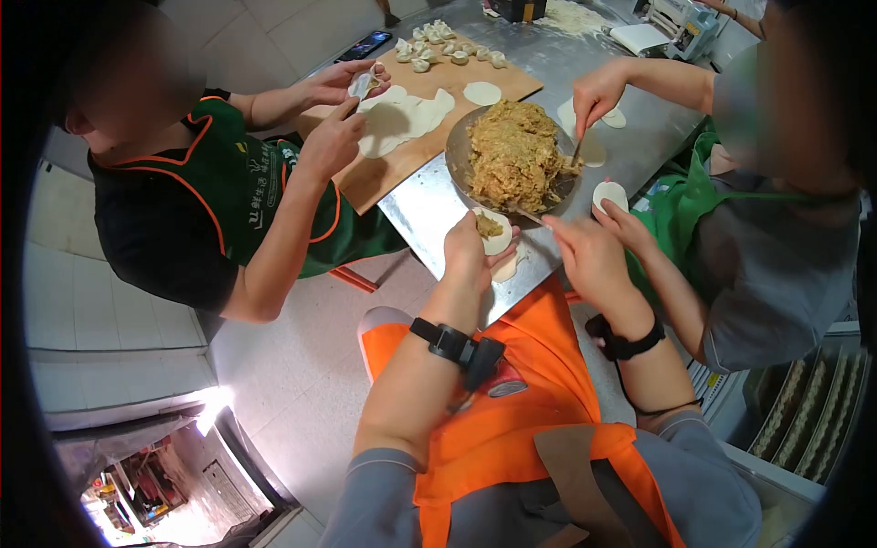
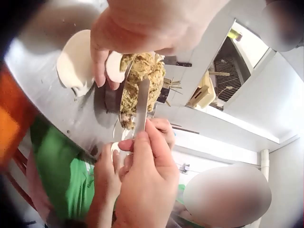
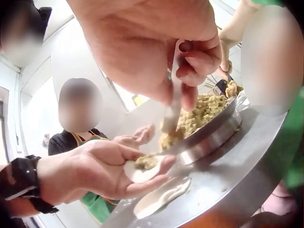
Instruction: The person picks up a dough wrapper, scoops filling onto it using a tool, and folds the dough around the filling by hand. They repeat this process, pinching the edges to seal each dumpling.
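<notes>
My left hand (image 1: pixel 464 251) is palm up, carrying a round dough wrapper (image 1: pixel 499 243) with a dab of filling (image 3: pixel 146 162) on it. In the right wrist view its fingers lie nearly straight beneath the wrapper. My right hand (image 1: pixel 592 260) grips the handle of a flat metal spatula (image 2: pixel 142 102). The blade reaches the metal bowl (image 1: pixel 457 175), overlapping the heaped minced filling (image 1: pixel 516 146) in the left wrist view. Below my left hand, more dough wrappers (image 3: pixel 161 197) lie on the steel table near its edge.
At left, a person holds a wrapper over a wooden board (image 1: pixel 521 80) bearing several folded dumplings (image 1: pixel 425 50) and dough sheets (image 1: pixel 406 121). At right, another person's hand (image 1: pixel 598 91) works at the bowl, the other holding a wrapper (image 1: pixel 610 194). A phone (image 1: pixel 365 46) lies by the board.
</notes>
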Demonstrator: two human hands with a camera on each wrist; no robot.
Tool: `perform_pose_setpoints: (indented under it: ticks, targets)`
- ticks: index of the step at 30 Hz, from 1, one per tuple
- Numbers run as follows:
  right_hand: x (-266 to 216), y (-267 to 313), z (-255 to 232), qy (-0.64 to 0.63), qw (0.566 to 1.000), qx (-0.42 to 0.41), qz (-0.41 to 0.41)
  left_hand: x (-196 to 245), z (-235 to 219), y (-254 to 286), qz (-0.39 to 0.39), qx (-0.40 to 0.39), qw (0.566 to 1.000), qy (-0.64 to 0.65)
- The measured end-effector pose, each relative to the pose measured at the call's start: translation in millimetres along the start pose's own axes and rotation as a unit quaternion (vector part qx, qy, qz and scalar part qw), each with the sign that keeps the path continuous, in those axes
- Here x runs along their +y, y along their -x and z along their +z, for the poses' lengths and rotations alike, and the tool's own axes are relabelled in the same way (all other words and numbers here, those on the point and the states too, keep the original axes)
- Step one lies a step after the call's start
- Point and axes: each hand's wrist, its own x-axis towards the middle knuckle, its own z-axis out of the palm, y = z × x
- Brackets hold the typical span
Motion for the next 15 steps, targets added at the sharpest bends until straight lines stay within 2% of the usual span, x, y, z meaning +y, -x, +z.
perform_pose_setpoints:
  ticks: [2, 5, 9, 11, 15]
  targets:
    - [10.2, -15.2, 1.7, 0.009, 1.0, 0.012, 0.007, -1.1, 2.9, -0.3, -0.004, -0.002, 1.0, -0.029]
    - [13.1, -20.9, 2.0, 0.033, 0.999, -0.03, 0.011, -5.2, 12.4, -1.0, -0.007, -0.023, 0.999, -0.048]
    - [6.0, -15.1, 8.1, -0.097, 0.994, -0.036, 0.03, -3.6, 17.8, 1.8, -0.007, -0.03, 0.997, -0.069]
    - [-2.0, -7.0, 7.2, -0.151, 0.988, -0.026, 0.029, -5.1, 15.1, 1.4, -0.002, -0.031, 0.999, -0.035]
    - [-26.2, 16.2, 0.5, -0.032, 0.998, -0.052, 0.023, 0.5, 5.5, 16.3, 0.016, -0.075, 0.996, 0.051]
